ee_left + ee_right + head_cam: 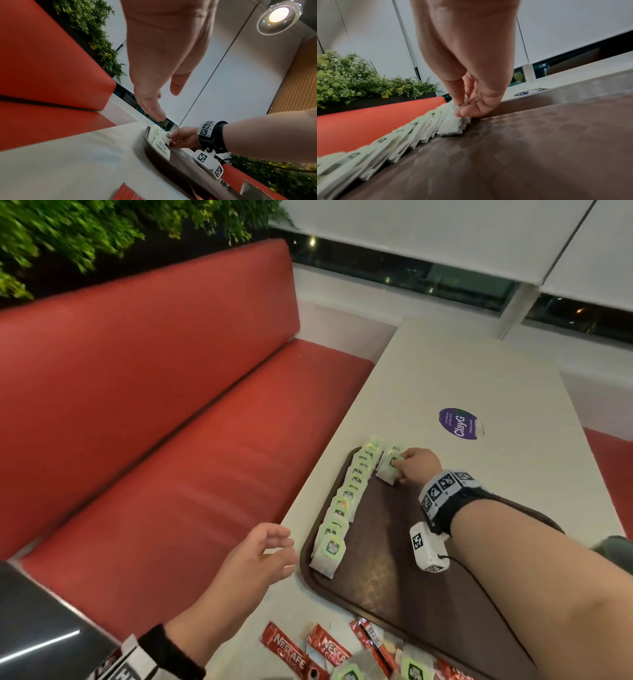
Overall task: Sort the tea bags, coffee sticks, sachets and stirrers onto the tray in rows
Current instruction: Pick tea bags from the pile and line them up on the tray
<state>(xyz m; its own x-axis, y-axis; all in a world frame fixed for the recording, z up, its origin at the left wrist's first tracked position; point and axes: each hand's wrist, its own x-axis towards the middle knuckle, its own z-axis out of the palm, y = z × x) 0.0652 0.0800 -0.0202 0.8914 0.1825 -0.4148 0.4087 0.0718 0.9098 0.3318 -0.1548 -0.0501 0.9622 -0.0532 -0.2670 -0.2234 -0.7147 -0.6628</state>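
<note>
Head view: tea bags (389, 466), second row, tray (383, 577) far end.
My right hand (418, 464) pinches them beside the first row for alignment; left hand (255, 553) hovers open, empty.

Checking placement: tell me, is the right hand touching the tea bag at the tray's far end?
Touching. The right wrist view shows the right hand pinching the tea bag.

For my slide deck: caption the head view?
Right hand pinches tea bags at the brown tray's far end; left hand hovers open.
</note>
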